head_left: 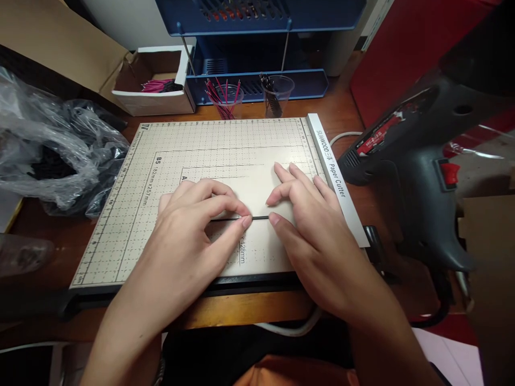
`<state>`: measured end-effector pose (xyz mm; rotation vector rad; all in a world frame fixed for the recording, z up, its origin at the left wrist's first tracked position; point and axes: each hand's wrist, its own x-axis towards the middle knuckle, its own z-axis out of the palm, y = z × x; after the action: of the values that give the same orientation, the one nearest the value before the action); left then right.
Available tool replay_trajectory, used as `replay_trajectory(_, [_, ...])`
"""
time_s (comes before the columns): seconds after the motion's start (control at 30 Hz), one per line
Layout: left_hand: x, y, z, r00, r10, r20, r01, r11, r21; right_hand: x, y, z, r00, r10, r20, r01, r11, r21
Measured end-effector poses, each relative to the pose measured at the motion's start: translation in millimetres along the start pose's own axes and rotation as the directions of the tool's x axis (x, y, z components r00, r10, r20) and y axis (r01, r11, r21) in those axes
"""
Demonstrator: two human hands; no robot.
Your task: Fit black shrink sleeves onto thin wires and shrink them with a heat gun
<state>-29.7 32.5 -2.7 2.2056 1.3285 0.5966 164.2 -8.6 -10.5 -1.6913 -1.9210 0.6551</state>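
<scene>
Brown wooden worktop (233, 313), set before a red panel (396, 59) at right and a blue rack (261, 27) at the back; upon it, one paper cutter (120, 209), its cream board printed with dotted grid, ruled scales and paper-size markings, a silvery lettered rail along the right edge, a black bar along the near edge; one thin black strand (260, 217), straight, running crosswise above the middle of the board; one left hand (185, 230), thumb and forefinger pinched closed on the strand, a length of it showing on either side of the grip; one right hand (311, 220), thumb tip at the strand's right end, forefinger raised a little from the thumb with a narrow gap between, remaining fingers spread over the board; whether the right thumb touches the strand, cannot be told; behind the board, two clear cups, one with pink strands (222, 96), one with dark strands (273, 102); to their left, an open white box (155, 103), pink and black pieces inside; at far left, a crumpled clear bag (94, 128) around dark contents, and nearer, a clear container (26, 254); at right, a dark grey power tool (414, 203) with red trigger; beside the rail, a white cable (341, 136).
</scene>
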Motion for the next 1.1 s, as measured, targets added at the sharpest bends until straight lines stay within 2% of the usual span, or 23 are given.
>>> replay_trajectory(0.37, [0.5,-0.4,0.6,1.000,0.008,-0.003,-0.008,0.999,0.049,1.0,0.1,1.1,1.000,-0.002,0.001,0.002,1.000,-0.003])
replay_trajectory(1.1, [-0.4,-2.9,0.1,1.000,0.013,0.007,-0.013,0.999,0.046,0.0,-1.1,0.9,1.000,0.003,0.001,-0.003,1.000,-0.008])
